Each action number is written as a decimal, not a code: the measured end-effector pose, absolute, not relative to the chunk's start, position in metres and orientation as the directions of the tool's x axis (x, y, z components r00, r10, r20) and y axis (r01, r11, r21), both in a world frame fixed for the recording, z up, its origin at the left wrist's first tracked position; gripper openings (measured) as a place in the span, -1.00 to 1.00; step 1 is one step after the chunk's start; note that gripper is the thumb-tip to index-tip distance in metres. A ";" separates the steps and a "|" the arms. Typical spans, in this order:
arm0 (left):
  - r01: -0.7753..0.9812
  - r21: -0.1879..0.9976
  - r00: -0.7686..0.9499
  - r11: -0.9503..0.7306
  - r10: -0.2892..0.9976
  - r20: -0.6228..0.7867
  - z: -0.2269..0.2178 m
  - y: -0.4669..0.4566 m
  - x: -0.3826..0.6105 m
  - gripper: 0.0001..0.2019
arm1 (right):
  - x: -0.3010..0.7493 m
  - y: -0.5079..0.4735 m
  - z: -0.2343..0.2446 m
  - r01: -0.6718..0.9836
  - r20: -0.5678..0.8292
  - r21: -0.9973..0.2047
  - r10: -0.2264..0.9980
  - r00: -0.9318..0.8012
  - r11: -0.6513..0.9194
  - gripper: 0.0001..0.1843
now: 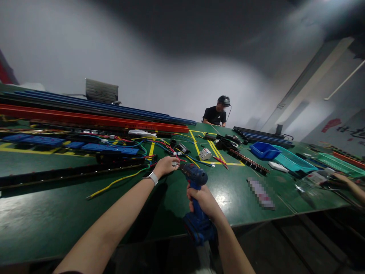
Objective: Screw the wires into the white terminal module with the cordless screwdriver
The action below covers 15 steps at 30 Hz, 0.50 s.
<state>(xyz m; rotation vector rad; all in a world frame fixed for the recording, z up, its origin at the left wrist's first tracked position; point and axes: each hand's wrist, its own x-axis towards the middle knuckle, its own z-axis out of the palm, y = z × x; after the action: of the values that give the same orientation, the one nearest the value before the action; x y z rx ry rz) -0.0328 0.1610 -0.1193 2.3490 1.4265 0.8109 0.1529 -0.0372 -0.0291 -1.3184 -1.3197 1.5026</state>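
My right hand [203, 198] is wrapped round the handle of a blue cordless drill [196, 176], whose nose points left, toward my left hand [165, 166]. With its fingers pinched together, my left hand holds a small white connector [175, 164] right at the drill's tip; whether the bit touches it I cannot tell. Around that hand run red, blue, green and yellow wires. A thick yellow-green wire [116, 183] lies to the left on the green table [228, 199]. Beside it is a long black rail [71, 173], its right end near my left hand.
A white breaker block [205, 154] and red-handled tool [221, 163] lie beyond the drill. Right stand a blue bin [264, 150] and turquoise basket [295, 160]. Orange [94, 118] and blue rails span the back left. A person [216, 114] sits opposite; another's hand [342, 178] reaches in.
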 end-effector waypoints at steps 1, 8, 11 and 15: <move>0.724 0.502 0.355 -0.473 0.880 0.317 -0.119 0.161 -0.033 -0.69 | 0.153 -0.037 -0.029 0.099 -0.228 -0.972 0.951 -0.207 -0.211 -0.84; 0.725 0.513 0.341 -0.459 0.887 0.312 -0.118 0.159 -0.033 -0.68 | 0.152 -0.038 -0.025 0.128 -0.262 -0.962 0.947 -0.186 -0.241 -0.83; 0.721 0.517 0.346 -0.462 0.886 0.309 -0.117 0.158 -0.033 -0.68 | 0.151 -0.038 -0.024 0.138 -0.270 -0.959 0.944 -0.189 -0.247 -0.83; 0.721 0.521 0.342 -0.457 0.888 0.306 -0.116 0.157 -0.033 -0.69 | 0.152 -0.037 -0.024 0.123 -0.254 -0.965 0.946 -0.202 -0.233 -0.84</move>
<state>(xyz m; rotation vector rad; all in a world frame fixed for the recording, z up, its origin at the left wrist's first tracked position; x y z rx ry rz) -0.0327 0.1571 -0.1159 2.3161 1.4353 0.8106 0.1518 -0.0373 -0.0242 -1.3568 -1.3180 1.5117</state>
